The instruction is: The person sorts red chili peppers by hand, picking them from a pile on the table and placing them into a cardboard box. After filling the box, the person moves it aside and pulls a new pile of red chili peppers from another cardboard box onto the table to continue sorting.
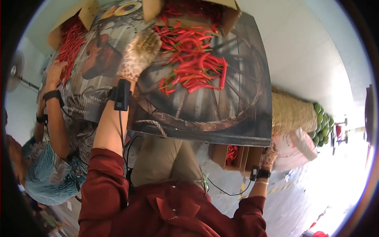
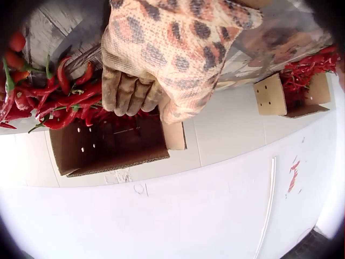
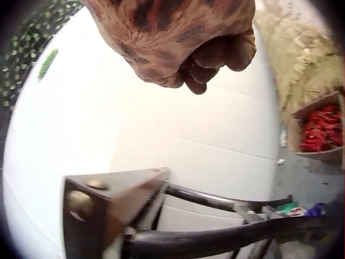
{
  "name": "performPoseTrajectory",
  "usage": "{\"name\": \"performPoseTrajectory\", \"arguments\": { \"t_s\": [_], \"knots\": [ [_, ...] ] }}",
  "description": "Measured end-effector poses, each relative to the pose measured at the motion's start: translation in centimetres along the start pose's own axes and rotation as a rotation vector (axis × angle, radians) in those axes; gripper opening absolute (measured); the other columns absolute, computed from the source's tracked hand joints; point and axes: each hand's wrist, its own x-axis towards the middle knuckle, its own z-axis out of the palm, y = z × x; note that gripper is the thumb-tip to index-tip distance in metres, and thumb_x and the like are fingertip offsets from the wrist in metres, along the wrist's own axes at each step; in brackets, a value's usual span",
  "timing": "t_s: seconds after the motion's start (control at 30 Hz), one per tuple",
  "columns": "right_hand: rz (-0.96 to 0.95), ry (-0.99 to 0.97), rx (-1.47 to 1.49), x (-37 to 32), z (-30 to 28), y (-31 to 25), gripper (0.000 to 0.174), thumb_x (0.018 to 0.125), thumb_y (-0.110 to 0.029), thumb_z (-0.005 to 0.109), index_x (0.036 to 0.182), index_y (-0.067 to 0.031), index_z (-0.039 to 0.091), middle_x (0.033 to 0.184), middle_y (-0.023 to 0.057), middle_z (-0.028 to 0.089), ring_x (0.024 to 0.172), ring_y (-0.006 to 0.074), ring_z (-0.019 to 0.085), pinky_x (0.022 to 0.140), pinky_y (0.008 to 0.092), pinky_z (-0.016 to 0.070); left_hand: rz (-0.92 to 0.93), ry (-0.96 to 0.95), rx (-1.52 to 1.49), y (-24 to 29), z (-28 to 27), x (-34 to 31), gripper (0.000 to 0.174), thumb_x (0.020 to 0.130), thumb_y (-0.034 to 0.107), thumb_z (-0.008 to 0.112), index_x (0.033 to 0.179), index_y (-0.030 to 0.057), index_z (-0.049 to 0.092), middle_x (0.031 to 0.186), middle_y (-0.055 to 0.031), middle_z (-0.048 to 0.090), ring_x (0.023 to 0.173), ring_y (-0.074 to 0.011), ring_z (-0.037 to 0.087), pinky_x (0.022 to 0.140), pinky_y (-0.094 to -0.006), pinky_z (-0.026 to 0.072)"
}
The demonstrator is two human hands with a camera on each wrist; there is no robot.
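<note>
My left hand (image 1: 141, 50), in a spotted glove with dirty fingertips, is over the table at the left side of a loose pile of red chillies (image 1: 193, 59). In the left wrist view its fingers (image 2: 125, 96) hang loosely bent beside the chillies, with nothing visible in them. My right hand (image 1: 269, 156), in a stained glove of the same pattern, is low past the table's front right corner, by a cardboard box (image 1: 252, 158). Its fingers (image 3: 207, 59) are curled inward in the right wrist view; the palm is hidden and no held thing shows.
At the table's back, an open cardboard box (image 1: 233, 17) holds more chillies. Another box (image 1: 87, 15) spills chillies at the left, where another person's hand (image 1: 57, 71) touches them. Sacks (image 1: 292, 112) and green fruit (image 1: 321, 124) stand right of the table (image 1: 252, 130). A dark metal frame (image 3: 199, 245) is below my right hand.
</note>
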Motion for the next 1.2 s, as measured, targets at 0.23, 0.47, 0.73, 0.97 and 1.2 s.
{"name": "performPoseTrajectory", "arguments": {
  "t_s": [0.23, 0.47, 0.73, 0.97, 1.2],
  "knots": [
    [-0.143, 0.124, 0.446, 1.8, -3.9, -19.0, 0.025, 0.093, -0.028, 0.051, 0.082, -0.0065, 0.059, 0.069, -0.0003, 0.052, 0.049, 0.0061, 0.042, 0.04, 0.0201, 0.03, -0.043, -0.08, -0.081, 0.2, -1.1, 0.3, 0.037, 0.094, 0.024, 0.048, 0.117, -0.0045, 0.051, 0.111, -0.018, 0.056, 0.103, -0.0296, 0.056, 0.094, -0.0423, 0.0467],
    [-0.263, -0.067, 0.654, 2.8, 6.5, -33.9, 0.021, 0.092, -0.028, 0.052, 0.089, -0.0079, 0.057, 0.065, -0.0005, 0.047, 0.053, 0.0086, 0.046, 0.045, 0.0228, 0.0364, -0.051, -0.164, -0.141, 0.4, -1.4, 0.1, 0.032, 0.09, 0.021, 0.055, 0.11, -0.0034, 0.051, 0.105, -0.0166, 0.056, 0.098, -0.0299, 0.057, 0.089, -0.0428, 0.0492],
    [0.161, -0.21, 1.162, 9.6, 17.0, -37.8, 0.026, 0.091, -0.033, 0.055, 0.077, -0.0102, 0.053, 0.058, -0.0029, 0.039, 0.047, 0.0089, 0.034, 0.043, 0.0245, 0.0299, -0.064, -0.11, -0.135, 0.3, -1.2, -0.1, 0.035, 0.091, 0.026, 0.053, 0.115, 0.0006, 0.05, 0.111, -0.0153, 0.054, 0.102, -0.0281, 0.055, 0.09, -0.0419, 0.0482],
    [0.001, -0.203, 1.017, 11.1, 19.3, -33.9, 0.028, 0.09, -0.033, 0.056, 0.076, -0.0088, 0.053, 0.057, -0.0038, 0.038, 0.046, 0.0082, 0.035, 0.043, 0.0241, 0.0308, -0.064, -0.034, -0.051, 0.2, -0.5, -0.1, 0.035, 0.092, 0.027, 0.052, 0.118, 0.0043, 0.048, 0.116, -0.0145, 0.052, 0.106, -0.0281, 0.053, 0.092, -0.0418, 0.0472],
    [0.105, -0.189, 1.008, 10.8, 19.0, -34.7, 0.027, 0.087, -0.029, 0.058, 0.073, -0.0059, 0.058, 0.056, -0.0029, 0.042, 0.045, 0.0078, 0.037, 0.043, 0.0243, 0.0323, -0.049, 0.011, -0.007, 0.2, 0.5, -0.6, 0.036, 0.093, 0.023, 0.048, 0.119, -0.0022, 0.049, 0.117, -0.0143, 0.054, 0.107, -0.0267, 0.052, 0.095, -0.0405, 0.046]
  ]
}}
